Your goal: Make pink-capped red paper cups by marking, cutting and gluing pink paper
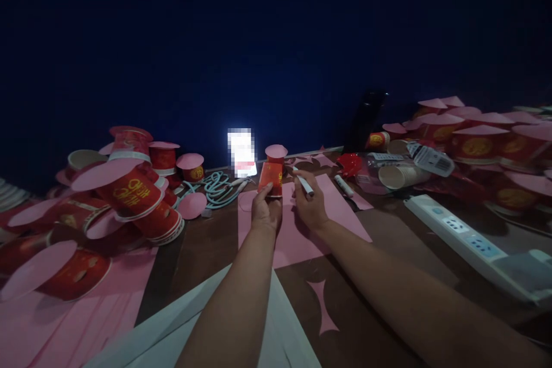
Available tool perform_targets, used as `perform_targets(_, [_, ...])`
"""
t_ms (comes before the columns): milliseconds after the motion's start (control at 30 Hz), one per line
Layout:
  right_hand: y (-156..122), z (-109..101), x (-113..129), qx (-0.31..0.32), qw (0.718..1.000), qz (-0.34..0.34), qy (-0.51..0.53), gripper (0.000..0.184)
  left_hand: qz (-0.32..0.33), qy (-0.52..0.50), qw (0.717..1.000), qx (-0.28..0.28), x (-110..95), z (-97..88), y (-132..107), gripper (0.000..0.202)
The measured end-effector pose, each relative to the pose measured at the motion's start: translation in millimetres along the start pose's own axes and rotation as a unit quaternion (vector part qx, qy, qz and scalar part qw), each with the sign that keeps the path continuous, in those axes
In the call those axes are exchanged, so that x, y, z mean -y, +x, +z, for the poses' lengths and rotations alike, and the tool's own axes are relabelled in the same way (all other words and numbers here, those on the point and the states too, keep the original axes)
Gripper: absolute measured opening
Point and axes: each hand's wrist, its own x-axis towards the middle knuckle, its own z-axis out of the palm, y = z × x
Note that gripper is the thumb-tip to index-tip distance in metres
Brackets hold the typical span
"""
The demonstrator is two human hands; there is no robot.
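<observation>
The left hand (265,213) holds a red, straight-sided object with yellow print (269,178); its grip is narrow, the thumb resting against the near face. The object's exact form cannot be told. The right hand (311,207) holds a slim white cylindrical marker (304,181); its grip is narrow, and the marker is tilted, with its upper end toward the red object.

Both hands are positioned over a flat pink paper sheet (297,244) on the brown tabletop (207,247). A red cup with a round pink paper disc (276,151) on top is visible just behind the red object. A second white marker (344,186) lies near the sheet's right edge. A coiled light-blue cable (218,191) lies to the left, beside piled red paper cups with pink discs (133,190). A long white power strip (440,219) lies to the right. A concave-sided pink paper scrap (321,306) lies in front of the sheet.
</observation>
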Motion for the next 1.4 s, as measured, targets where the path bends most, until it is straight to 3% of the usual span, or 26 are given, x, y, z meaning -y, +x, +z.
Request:
perform_targets(100, [-3.1,-0.6,5.8,0.01,0.997,0.055,0.05,0.026,-0.003,-0.006,1.0,0.004,0.0,-0.6,-0.6,0.023])
perform_targets(267, [-4.5,-2.8,14.3,0.032,0.999,0.04,0.008,0.022,-0.008,-0.017,0.999,0.034,1.8,-1.7,-0.3,0.024])
perform_targets(433, [-1.8,-1.8,8.1,0.011,0.998,0.067,0.001,0.02,-0.013,-0.018,1.0,-0.01,0.8,0.2,-0.4,0.023])
perform_targets(600, [-0.6,-1.8,3.4,-0.01,0.988,0.132,0.08,0.03,-0.022,-0.033,0.999,-0.004,-0.8,4.3,-4.1,0.025])
perform_targets(733, [0.1,-2.5,6.3,-0.018,0.982,0.158,0.103,0.038,-0.029,-0.045,0.999,-0.011,-1.2,4.5,-7.2,0.027])
perform_targets(1033, [4.0,2.0,9.8,-0.009,0.96,0.196,0.199,0.05,-0.08,-0.06,0.994,0.036,0.4,6.3,-17.0,0.017])
perform_targets(1267, [7.2,1.4,16.2,0.001,0.963,0.217,0.162,0.059,-0.105,-0.047,0.993,0.023,3.2,2.0,-16.6,0.01])
perform_targets(1400, [6.6,3.5,13.9,0.005,0.962,0.219,0.161,0.055,-0.11,-0.052,0.992,0.029,1.4,4.8,-18.6,0.01])
